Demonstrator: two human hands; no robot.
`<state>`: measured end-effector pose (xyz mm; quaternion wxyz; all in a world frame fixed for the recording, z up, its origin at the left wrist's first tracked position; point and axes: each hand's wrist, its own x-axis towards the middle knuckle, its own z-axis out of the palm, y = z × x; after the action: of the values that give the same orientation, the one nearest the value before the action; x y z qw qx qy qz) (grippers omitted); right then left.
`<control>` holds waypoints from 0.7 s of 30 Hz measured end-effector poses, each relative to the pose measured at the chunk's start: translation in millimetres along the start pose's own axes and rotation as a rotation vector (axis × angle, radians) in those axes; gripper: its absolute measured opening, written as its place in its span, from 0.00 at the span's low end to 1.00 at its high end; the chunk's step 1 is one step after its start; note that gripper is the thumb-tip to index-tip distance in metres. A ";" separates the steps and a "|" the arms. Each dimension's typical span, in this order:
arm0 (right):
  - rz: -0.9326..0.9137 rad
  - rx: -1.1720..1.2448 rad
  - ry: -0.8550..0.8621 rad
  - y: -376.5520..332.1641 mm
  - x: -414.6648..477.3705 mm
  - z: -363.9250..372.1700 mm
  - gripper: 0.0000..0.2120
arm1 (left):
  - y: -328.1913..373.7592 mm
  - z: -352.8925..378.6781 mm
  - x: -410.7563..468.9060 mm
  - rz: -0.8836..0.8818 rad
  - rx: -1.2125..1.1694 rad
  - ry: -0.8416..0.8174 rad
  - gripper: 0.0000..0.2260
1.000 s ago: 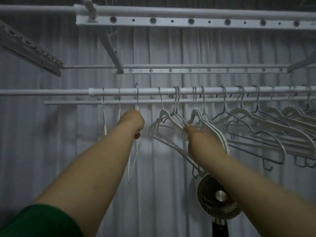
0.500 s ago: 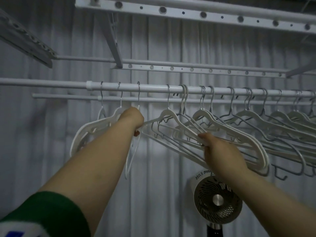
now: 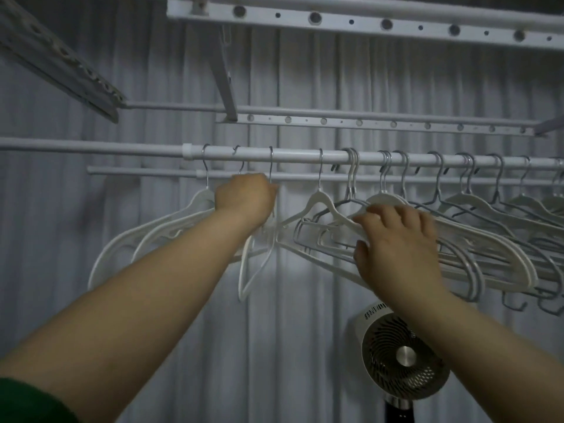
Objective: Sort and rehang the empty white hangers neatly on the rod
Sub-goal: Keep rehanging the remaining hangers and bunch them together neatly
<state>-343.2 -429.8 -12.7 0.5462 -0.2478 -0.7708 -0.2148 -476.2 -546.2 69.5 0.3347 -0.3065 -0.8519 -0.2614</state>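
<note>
Fingers (image 3: pixel 370 219) of the right hand (image 3: pixel 396 248) curl over the white hanger (image 3: pixel 323 203), slanting down-right below the rod (image 3: pixel 299 155); the left hand (image 3: pixel 244 199) grips the neck of the edge-on hanger (image 3: pixel 247 279).

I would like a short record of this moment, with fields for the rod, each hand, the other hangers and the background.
rod: white metal rod, horizontal, hanger hooks over it
left hand: left hand grips the neck of a thin white hanger, which is turned edge-on with its hook on the rod
right hand: right hand holds a broad white plastic hanger, fingers over its shoulder, thumb beneath
other hangers: grey wire hangers mixed among white ones on the right
background: round white fan, grey curtain
</note>
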 end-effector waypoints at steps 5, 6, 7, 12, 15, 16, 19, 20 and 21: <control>-0.103 0.184 0.047 -37.8 15.2 -14.4 0.13 | -38.7 -25.3 -18.9 0.011 0.073 0.121 0.15; -0.115 0.257 -0.001 -46.2 18.0 -18.4 0.13 | -47.9 -27.4 -21.5 -0.011 0.080 0.102 0.15; -0.102 0.343 -0.090 -54.8 21.2 -23.2 0.15 | -56.2 -28.9 -25.0 -0.035 0.095 0.075 0.16; 0.178 0.912 -0.395 -89.4 38.5 -18.1 0.20 | -78.6 -32.4 -41.5 -0.144 0.178 -0.106 0.20; 0.305 1.076 -0.485 -102.7 50.0 -11.1 0.29 | -84.2 -26.9 -45.3 -0.145 0.031 -0.174 0.13; 0.325 1.087 -0.510 -106.3 53.1 -8.8 0.31 | -84.4 -25.1 -46.8 -0.145 -0.012 -0.184 0.10; 0.321 1.013 -0.586 -116.2 59.9 -0.3 0.37 | -81.9 -21.6 -49.2 -0.138 -0.053 -0.149 0.08; 0.312 0.987 -0.608 -118.6 60.8 2.6 0.38 | -80.3 -21.5 -49.3 -0.133 -0.047 -0.132 0.08; 0.304 0.975 -0.625 -119.9 60.9 4.9 0.37 | -79.4 -21.2 -48.6 -0.126 -0.040 -0.122 0.09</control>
<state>-437.8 -512.0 36.3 0.3688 -0.1277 -0.8605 0.3274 -494.3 -630.5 28.5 0.2588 -0.2743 -0.8830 -0.2795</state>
